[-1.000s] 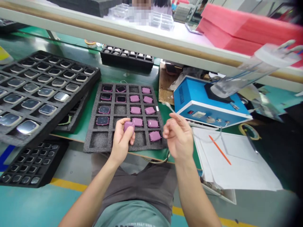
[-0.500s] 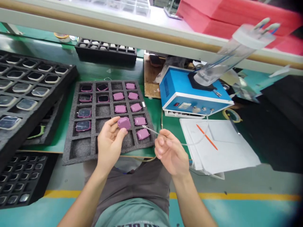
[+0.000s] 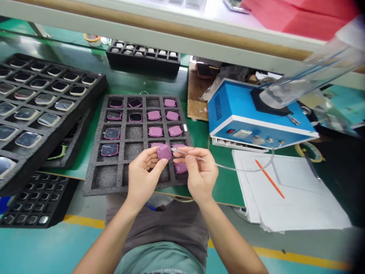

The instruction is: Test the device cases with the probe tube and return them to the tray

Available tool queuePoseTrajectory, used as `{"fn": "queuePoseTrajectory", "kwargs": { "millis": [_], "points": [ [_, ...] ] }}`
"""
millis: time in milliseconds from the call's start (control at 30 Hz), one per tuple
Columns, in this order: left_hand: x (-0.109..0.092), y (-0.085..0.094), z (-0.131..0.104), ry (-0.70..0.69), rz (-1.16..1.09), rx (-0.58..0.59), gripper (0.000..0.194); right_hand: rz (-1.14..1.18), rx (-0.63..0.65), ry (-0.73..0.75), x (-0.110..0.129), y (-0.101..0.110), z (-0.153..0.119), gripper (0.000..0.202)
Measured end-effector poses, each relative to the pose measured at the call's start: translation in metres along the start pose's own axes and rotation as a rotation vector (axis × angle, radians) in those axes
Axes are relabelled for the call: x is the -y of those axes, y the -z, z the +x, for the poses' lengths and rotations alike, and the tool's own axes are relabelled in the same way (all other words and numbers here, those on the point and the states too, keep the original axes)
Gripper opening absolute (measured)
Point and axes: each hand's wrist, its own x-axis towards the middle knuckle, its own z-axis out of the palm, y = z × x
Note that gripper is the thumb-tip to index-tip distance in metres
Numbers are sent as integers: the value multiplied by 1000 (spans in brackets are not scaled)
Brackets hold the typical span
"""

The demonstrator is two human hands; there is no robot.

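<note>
My left hand [image 3: 142,173] pinches a purple watch case [image 3: 164,152] between thumb and fingertips, above the grey foam tray [image 3: 98,160]. My right hand [image 3: 203,173] is closed on the end of a thin clear tube [image 3: 241,169]. Its pale tip [image 3: 173,149] is at the right edge of the case; whether it touches or enters the case I cannot tell. The tube curves away to the front of a blue machine [image 3: 228,110]. Below the hands, the tray's pockets hold several purple cases [image 3: 155,131] and, on the left, several purple watches with dark screens [image 3: 111,133].
Larger foam trays of watch faces [image 3: 45,118] are stacked at the left. A black tray [image 3: 142,61] of white parts stands at the back, under a shelf [image 3: 159,34]. To the right lie white papers [image 3: 296,205] with an orange stick [image 3: 269,179], and a tape roll [image 3: 312,152].
The tube tip in my right hand has come left to the watch case, and the two hands are now close together. The view has shifted, so the bench sits differently in it.
</note>
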Motion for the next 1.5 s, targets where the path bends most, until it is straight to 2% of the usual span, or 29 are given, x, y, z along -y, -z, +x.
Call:
{"fn": "queuePoseTrajectory", "kwargs": {
  "millis": [267,867,1100,1300,1500],
  "points": [
    [0,-4,-2,-40,86,-5,29,-165,4,88,-9,7,-6,16],
    [2,-3,-5,-83,143,13,28,-212,33,89,-9,10,-6,14],
    [2,-4,-5,-100,153,4,28,-187,31,122,-10,9,-6,13],
    [6,-3,-3,-153,168,14,29,-189,34,217,-14,10,-4,13],
    [6,-3,-3,-172,173,9,28,-191,36,207,-15,10,-4,13]
  ]
}}
